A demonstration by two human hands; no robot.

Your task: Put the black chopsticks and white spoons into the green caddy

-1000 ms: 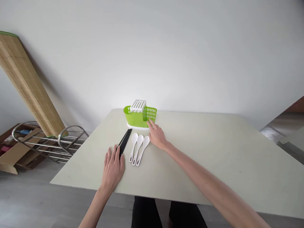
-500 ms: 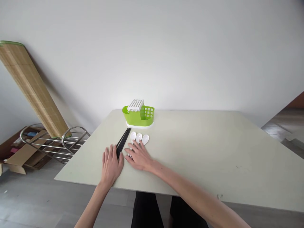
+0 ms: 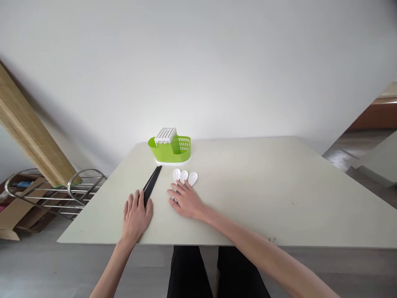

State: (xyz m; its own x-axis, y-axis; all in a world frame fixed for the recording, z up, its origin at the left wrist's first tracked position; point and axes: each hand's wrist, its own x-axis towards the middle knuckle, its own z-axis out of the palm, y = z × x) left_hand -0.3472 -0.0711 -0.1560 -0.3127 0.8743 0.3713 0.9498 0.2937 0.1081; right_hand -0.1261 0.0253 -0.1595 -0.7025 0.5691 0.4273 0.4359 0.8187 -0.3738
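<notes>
My left hand (image 3: 135, 216) lies palm down on a bundle of black chopsticks (image 3: 151, 185), fingers stretched out. The sticks run from beneath it toward the back, showing between thumb and forefinger. To its right, my right hand (image 3: 187, 200) rests flat with spread fingers over the handles of three white spoons (image 3: 184, 176). Only the bowls of the spoons and a little of the handles show; the rest is covered. Behind them stands a green basket (image 3: 169, 155) with a white slotted top (image 3: 166, 135) and white base.
The pale table (image 3: 242, 186) reaches to the white wall. On the floor at left are a metal rack (image 3: 58, 198), a cardboard box (image 3: 18, 215) and a leaning rolled bamboo mat (image 3: 34, 136).
My right hand and the spoons have slid right, widening the gap to the chopsticks. My left hand stays on the chopsticks. The view has turned slightly right.
</notes>
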